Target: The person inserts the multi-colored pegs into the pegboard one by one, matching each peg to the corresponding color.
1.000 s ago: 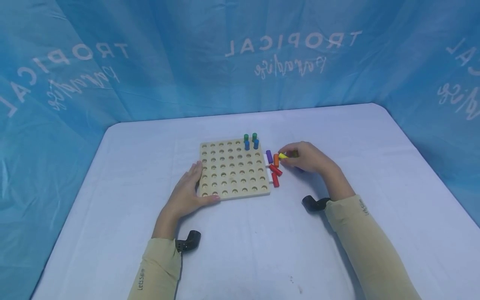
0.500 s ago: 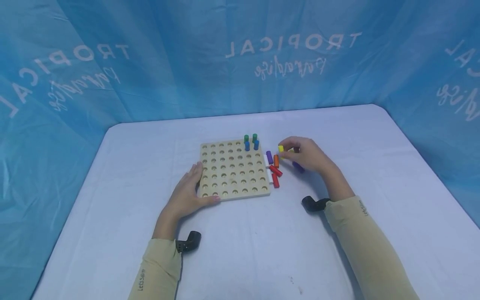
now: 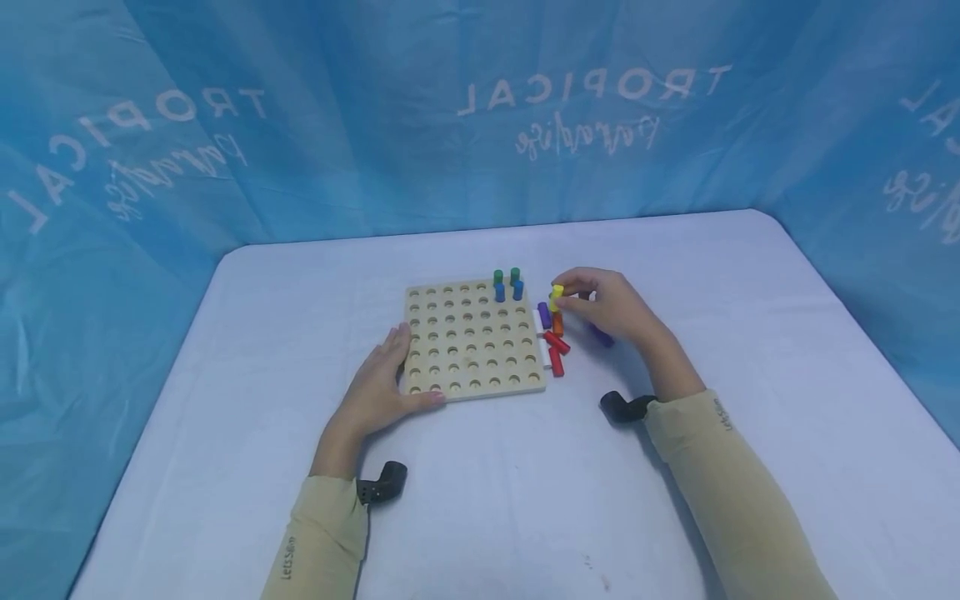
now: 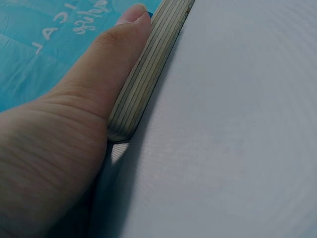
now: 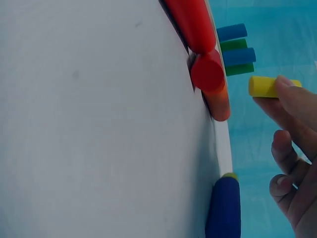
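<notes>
My right hand [image 3: 609, 302] pinches the yellow peg [image 3: 557, 297], nearly upright, just right of the pegboard [image 3: 480, 340]; my left hand [image 3: 378, 387], farther from the peg, lies spread around the pegboard's near-left corner.

Your left hand [image 3: 378, 387] grips the near-left corner of the square, pale wooden pegboard [image 3: 481, 339], which lies flat, its round holes in rows. Two green cylindrical pegs [image 3: 514, 275] and two blue cylindrical pegs [image 3: 518, 291] stand upright in its far-right corner. Your right hand [image 3: 611, 304] pinches a yellow cylindrical peg [image 3: 557, 293] roughly upright between thumb and finger, off the board's right edge, near loose red [image 3: 556, 362], orange, white and purple pegs.
</notes>
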The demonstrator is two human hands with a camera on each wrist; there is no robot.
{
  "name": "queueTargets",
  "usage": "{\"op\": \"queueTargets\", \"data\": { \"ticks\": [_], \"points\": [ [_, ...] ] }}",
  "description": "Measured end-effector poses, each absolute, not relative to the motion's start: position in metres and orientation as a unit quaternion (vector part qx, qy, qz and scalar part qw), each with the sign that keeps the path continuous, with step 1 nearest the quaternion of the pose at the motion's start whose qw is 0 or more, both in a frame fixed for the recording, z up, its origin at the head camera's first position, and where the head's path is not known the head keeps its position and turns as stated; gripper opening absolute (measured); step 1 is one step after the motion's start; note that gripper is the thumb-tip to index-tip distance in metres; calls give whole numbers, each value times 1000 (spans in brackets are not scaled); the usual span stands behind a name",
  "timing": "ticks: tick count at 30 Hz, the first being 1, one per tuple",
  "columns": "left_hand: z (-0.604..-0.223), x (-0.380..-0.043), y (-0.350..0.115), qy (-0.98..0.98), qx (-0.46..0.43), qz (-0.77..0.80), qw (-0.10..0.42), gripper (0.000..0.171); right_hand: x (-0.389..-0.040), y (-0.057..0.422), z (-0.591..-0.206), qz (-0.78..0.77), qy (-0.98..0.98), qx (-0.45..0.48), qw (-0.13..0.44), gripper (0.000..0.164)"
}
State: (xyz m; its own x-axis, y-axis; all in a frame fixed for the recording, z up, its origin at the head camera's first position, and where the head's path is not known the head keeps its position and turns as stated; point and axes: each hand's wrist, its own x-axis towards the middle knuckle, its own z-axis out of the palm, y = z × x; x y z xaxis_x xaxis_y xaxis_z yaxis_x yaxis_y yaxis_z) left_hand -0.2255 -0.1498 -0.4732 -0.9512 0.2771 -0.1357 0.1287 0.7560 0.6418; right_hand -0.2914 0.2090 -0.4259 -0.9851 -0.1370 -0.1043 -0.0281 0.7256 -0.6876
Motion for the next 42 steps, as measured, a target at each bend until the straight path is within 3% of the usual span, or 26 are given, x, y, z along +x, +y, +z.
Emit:
{"op": "queueTargets", "data": {
  "ticks": [15,42],
  "points": [
    [-474,-226,-150,932,109,329,106,129,-298,185,-423,-370,923,-93,53,31],
    [-474,-227,-151,935,109,320,104,130,-307,143,-424,-350,926,-102,97,31]
  ]
}}
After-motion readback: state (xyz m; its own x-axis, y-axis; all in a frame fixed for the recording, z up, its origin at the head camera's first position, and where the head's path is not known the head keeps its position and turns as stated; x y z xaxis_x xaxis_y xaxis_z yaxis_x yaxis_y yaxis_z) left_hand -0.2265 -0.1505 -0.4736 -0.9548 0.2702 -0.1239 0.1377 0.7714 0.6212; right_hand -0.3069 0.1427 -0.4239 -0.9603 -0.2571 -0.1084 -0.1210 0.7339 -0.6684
